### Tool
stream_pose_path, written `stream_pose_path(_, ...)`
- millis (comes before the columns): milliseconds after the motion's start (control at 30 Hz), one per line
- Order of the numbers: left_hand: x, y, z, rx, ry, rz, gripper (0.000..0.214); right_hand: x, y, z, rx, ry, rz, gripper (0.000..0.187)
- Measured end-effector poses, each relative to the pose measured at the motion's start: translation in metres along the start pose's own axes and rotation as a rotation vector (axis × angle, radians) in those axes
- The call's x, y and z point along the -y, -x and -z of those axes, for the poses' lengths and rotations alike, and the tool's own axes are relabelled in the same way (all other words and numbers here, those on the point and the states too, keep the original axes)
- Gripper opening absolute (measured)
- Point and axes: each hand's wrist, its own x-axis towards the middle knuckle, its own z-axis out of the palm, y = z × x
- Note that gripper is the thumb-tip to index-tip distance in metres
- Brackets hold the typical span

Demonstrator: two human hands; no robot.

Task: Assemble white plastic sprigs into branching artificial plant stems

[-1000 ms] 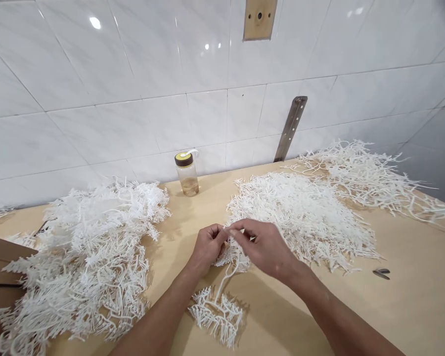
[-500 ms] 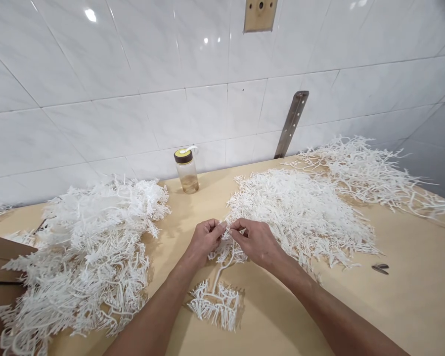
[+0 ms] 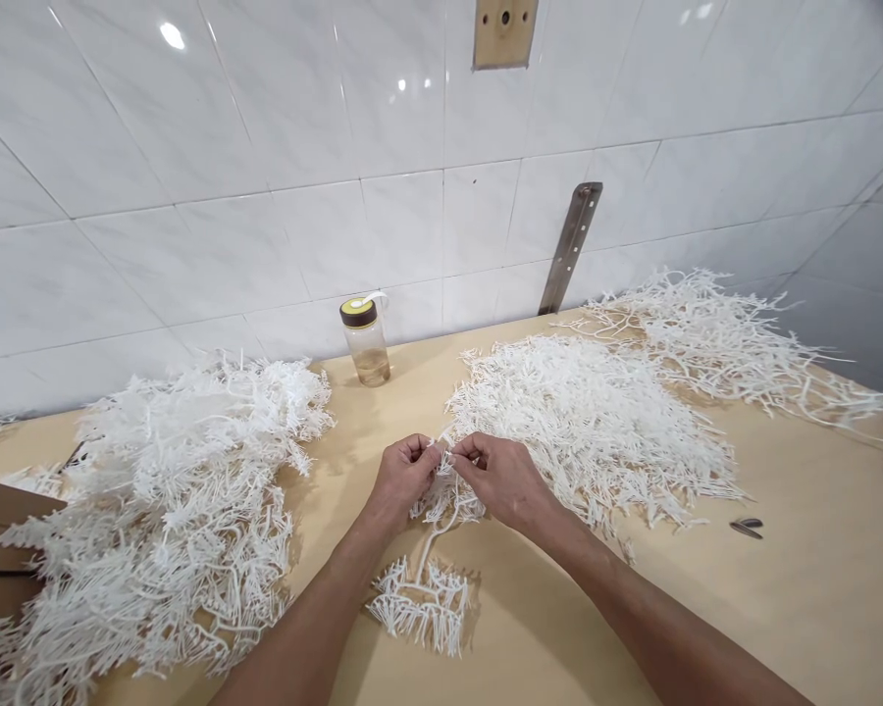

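Both hands meet over the table's middle, fingertips pinched on a white branching plastic sprig (image 3: pixel 433 541). My left hand (image 3: pixel 406 476) grips it between thumb and forefinger. Close by on the other side, my right hand (image 3: pixel 501 478) pinches a small part of the same white piece. A thin stem runs down from the fingers to a fringed cluster lying on the tabletop. The exact spot between the fingertips is partly hidden. Just behind my right hand spreads a pile of small white sprigs (image 3: pixel 589 422).
A larger heap of white branching pieces (image 3: pixel 183 510) covers the left side, beside a brown box (image 3: pixel 7 529). At the back stands a water bottle (image 3: pixel 368 348). More long white strands (image 3: pixel 728 333) lie at far right. Small dark snips (image 3: pixel 747 529) rest on the tabletop (image 3: pixel 802 588).
Both hands stay pinched at the same place, with only slight finger movement. The whole view has shifted a little, so things sit slightly further left.
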Motion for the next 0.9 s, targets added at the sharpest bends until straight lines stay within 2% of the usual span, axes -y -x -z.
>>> stream_pose_path(167,0.001,0.0,-0.002,-0.048,-0.104,-0.016,0.039,0.0,0.001,-0.003,-0.052,0.051,0.059,0.013)
stream_pose_path(367,-0.001,0.002,-0.003,-0.035,-0.07,-0.005,0.039,-0.001,0.002,-0.004,-0.097,0.057,0.207,0.01)
stream_pose_path(567,-0.003,-0.001,-0.001,-0.081,-0.01,0.031,0.035,0.003,0.007,-0.001,-0.029,-0.024,0.323,0.012)
stream_pose_path(633,-0.001,-0.002,0.0,-0.083,-0.013,0.027,0.036,0.002,0.005,0.002,-0.049,-0.024,0.311,0.012)
stream_pose_path(800,0.003,-0.003,0.001,-0.047,0.014,0.022,0.041,-0.005,-0.005,0.017,-0.197,0.057,0.246,0.018)
stream_pose_path(900,0.003,-0.001,0.0,-0.041,0.014,0.009,0.042,-0.011,-0.01,0.025,-0.256,0.112,0.182,0.014)
